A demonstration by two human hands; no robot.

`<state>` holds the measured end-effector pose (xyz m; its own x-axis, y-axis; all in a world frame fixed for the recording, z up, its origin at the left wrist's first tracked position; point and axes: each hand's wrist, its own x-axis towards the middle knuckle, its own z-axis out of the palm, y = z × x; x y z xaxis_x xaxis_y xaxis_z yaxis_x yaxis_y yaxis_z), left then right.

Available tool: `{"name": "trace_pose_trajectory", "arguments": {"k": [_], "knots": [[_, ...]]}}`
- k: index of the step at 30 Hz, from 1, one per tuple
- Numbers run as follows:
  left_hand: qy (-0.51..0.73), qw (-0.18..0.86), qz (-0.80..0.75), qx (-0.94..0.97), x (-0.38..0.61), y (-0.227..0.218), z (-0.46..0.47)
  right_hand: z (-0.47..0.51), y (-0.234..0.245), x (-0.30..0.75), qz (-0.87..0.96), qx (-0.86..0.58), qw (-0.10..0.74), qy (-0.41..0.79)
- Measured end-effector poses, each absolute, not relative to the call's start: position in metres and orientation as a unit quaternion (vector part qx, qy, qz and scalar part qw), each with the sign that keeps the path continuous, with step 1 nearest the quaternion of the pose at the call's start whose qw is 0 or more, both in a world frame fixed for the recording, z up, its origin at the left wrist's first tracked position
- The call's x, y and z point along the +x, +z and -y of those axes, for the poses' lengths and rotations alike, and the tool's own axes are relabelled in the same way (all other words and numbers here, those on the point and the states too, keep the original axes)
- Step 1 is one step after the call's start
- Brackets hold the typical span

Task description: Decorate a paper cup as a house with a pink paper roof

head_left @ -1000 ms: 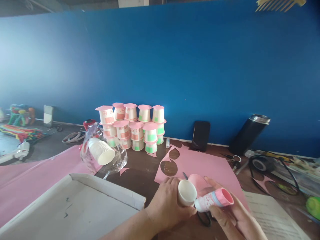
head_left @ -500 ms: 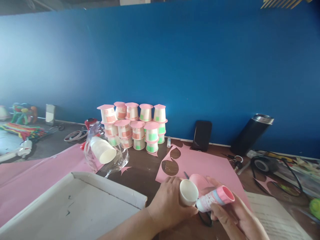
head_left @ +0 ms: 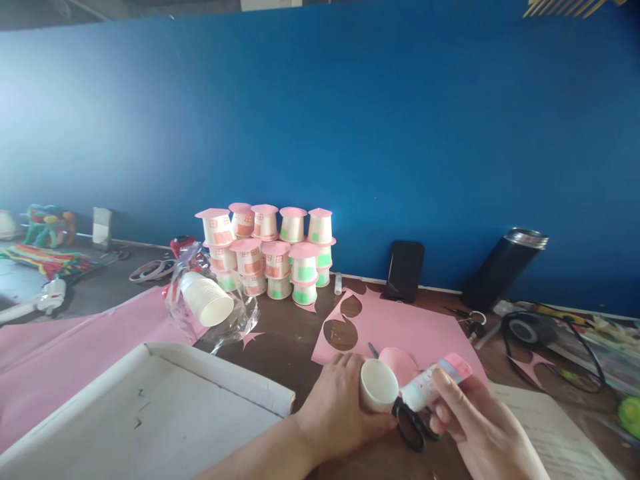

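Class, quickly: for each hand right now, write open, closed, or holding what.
Left hand: closed around a small white paper cup.
Right hand: closed on a pink-capped white tube, likely a glue stick.

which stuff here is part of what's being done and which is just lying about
In use: paper cup in left hand; glue stick in right hand; pink paper disc, scissors and cut pink sheet beside them.
Lying about: phone, black flask, bagged cups, stacked cup houses, white tray.
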<state>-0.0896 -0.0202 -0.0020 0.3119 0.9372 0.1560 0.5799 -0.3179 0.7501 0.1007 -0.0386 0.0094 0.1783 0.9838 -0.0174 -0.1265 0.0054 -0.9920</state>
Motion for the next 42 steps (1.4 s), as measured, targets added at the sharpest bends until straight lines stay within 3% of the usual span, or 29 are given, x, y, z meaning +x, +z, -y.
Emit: {"name": "trace_pose_trajectory", "arguments": {"k": [3,9,23,29,35,42], "knots": [[0.301,0.301,-0.507,0.750,-0.089,-0.001,0.020,0.037,0.013,0.103,0.296,-0.475,0.598,0.574],[0.301,0.295,-0.497,0.758,-0.088,-0.004,0.021,0.038,0.016,0.101,0.239,-0.462,0.597,0.610],[0.302,0.288,-0.500,0.759,-0.087,-0.006,0.021,0.038,0.011,0.100,0.391,-0.515,0.593,0.480],[0.307,0.286,-0.502,0.756,-0.087,-0.008,0.022,0.044,0.020,0.100,0.504,-0.560,0.539,0.377],[0.306,0.287,-0.498,0.759,-0.087,-0.008,0.022,0.040,0.012,0.110,0.493,-0.545,0.564,0.376],[0.300,0.283,-0.497,0.763,-0.087,-0.007,0.021,0.044,0.021,0.101,0.523,-0.565,0.537,0.344]]}}
